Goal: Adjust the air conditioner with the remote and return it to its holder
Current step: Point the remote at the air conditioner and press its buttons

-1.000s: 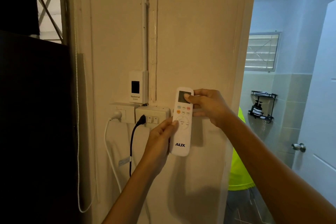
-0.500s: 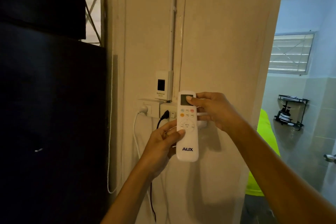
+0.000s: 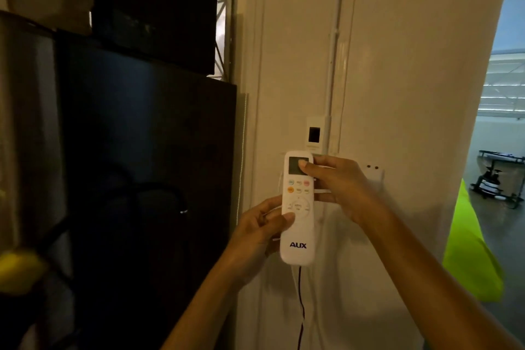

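Observation:
A white AUX remote (image 3: 298,231) stands upright in front of the cream wall, its display and coloured buttons facing me. My left hand (image 3: 260,231) grips its lower left side, thumb resting by the round pad. My right hand (image 3: 336,185) holds the top, thumb lying on the display. A white wall holder (image 3: 374,172) with two screw holes shows just right of my right hand; most of it is hidden behind that hand.
A white breaker box (image 3: 315,135) and a vertical conduit (image 3: 332,65) are on the wall above the remote. A black cable (image 3: 300,307) hangs below it. Dark cabinets (image 3: 142,179) stand at the left. A doorway at the right shows a green garment (image 3: 471,250) and a rack (image 3: 500,179).
The view has swung left, so the wall and doorway shifted right. Both hands have kept hold of the remote and drawn it away from the wall, leaving the holder showing beside my right hand.

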